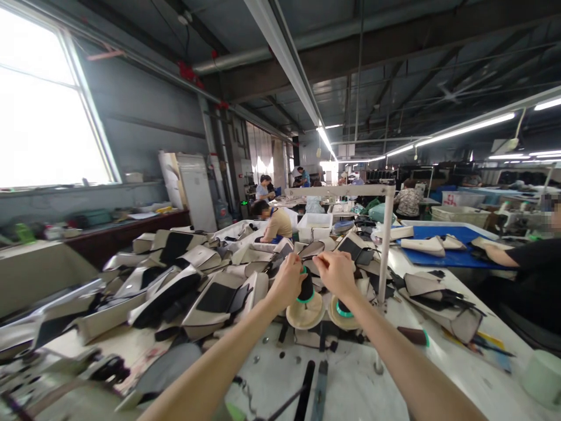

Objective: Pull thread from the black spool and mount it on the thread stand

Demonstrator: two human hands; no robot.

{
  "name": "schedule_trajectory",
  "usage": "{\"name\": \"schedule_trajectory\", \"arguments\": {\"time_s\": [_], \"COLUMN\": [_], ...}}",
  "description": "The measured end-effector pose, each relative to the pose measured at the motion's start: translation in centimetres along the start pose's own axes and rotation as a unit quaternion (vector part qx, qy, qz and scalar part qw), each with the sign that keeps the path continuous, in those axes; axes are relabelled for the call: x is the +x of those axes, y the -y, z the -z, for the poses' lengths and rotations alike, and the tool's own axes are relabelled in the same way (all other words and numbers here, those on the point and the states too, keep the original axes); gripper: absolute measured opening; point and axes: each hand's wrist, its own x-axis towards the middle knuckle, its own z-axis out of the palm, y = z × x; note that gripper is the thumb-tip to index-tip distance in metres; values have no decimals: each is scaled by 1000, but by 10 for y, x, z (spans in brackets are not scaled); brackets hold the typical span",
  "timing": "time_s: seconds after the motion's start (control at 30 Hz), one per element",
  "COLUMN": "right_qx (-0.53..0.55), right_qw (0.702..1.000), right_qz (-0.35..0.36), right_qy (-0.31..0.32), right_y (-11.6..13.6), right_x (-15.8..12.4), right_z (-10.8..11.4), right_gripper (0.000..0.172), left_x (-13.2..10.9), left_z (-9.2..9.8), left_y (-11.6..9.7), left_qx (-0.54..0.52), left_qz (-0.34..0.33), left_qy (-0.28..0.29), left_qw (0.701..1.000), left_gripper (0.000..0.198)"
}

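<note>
- Bare forearms (223, 354) come in from the near edge, over a broad, white, smooth worktop (350, 386) that spreads below the fingers and back toward the camera.
- Cream and black flat-panelled bags (217, 298) lie heaped to the left of the fingers and beyond them, many overlapping.
- Bright blue flat sheet (423, 255), well to the right of the fingers, carries more cream pieces; a co-worker's black sleeve (528, 252) and bare hand (499, 255) reach over its right end.
- White tubular metal stand (387, 245) rises upright to the right of the fingers, its crossbar running across beyond them.
- Right hand (336, 273) hangs over the worktop, thumb and fingertips drawn together; any thread between them is too fine to tell.
- Left hand (289, 280) has its fingers curled in at the upper left of the cone; whether they grip it or only touch it, I cannot tell.
- Cream round dishes (304, 316), two side by side, sit just below the fingers.
- Black thread cone with green ends (307, 287) stands upright on the left dish, right beside the left fingers.
- Dark, green-based second cone (344, 310) stands on the right dish, below the right fingers, partly hidden.
- Brown, green-ended cone (412, 335) lies on its side, lower right of the fingers.
</note>
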Motion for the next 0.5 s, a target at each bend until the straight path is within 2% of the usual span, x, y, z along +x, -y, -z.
{"name": "schedule_trajectory", "arguments": {"time_s": [0.17,0.3,0.4,0.5], "right_qx": [-43,-53,-49,-38], "right_qw": [999,998,998,999], "right_qz": [-19,-33,-30,-17], "right_qy": [2,-5,-17,-32], "right_y": [-14,-28,-33,-28], "right_x": [-3,-6,-5,-10], "right_z": [-17,-22,-17,-3], "right_gripper": [19,23,24,27], "left_x": [-4,1,5,7], "left_z": [-7,-3,3,11], "left_y": [13,12,3,-6], "left_qx": [-8,-12,-13,-6], "left_qz": [46,55,49,63], "left_qy": [-5,-1,-2,-20], "left_qw": [999,998,999,998], "left_gripper": [11,9,9,10]}}
